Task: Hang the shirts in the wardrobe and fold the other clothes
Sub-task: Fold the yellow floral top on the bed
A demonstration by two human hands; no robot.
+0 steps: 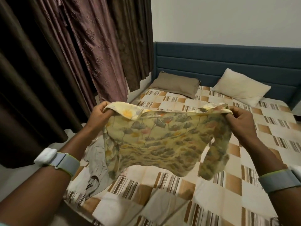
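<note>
A yellow floral shirt (pixel 156 141) hangs spread out in the air above the bed. My left hand (pixel 101 114) pinches its upper left edge near the collar. My right hand (pixel 239 118) pinches its upper right edge, and a short sleeve droops below that side. Under the shirt, a crumpled grey garment (pixel 96 162) lies on the bed's left side, partly hidden by the shirt.
The bed (pixel 211 185) has a brown and cream checked cover and a blue headboard (pixel 228 62). A brown pillow (pixel 175 85) and a cream pillow (pixel 241 87) lie at its head. Dark curtains (pixel 73 54) hang at the left.
</note>
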